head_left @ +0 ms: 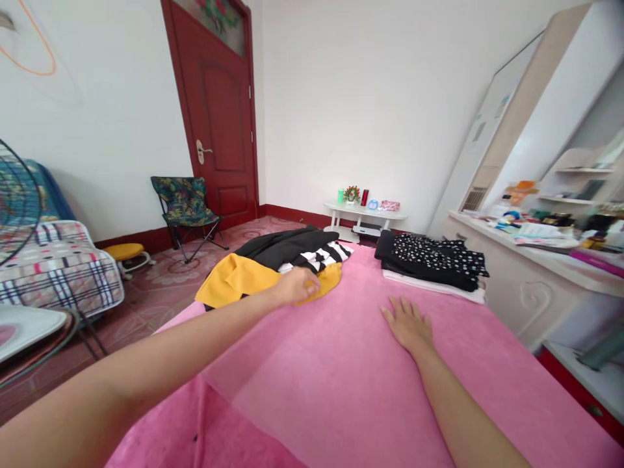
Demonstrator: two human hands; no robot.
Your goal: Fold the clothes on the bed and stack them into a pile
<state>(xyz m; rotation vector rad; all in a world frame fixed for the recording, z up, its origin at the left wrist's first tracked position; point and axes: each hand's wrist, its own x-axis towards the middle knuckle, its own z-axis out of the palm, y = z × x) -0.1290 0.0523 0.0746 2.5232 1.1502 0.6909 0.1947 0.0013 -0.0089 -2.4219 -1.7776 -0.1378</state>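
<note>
My left hand reaches to the near edge of a loose heap of clothes, its fingers curled in a pinch on a yellow garment. Behind the yellow cloth lie a black garment and a black-and-white striped piece, bunched together. My right hand rests flat with spread fingers on the pink bedspread, holding nothing. Beyond it, to the right, sits a folded stack of clothes with a black-and-white dotted garment on top and a white one at the bottom.
A cluttered white dresser stands along the right side. Past the bed's far end is a small white table with a flowerpot and cups. On the left are a folding chair, a yellow stool and a fan.
</note>
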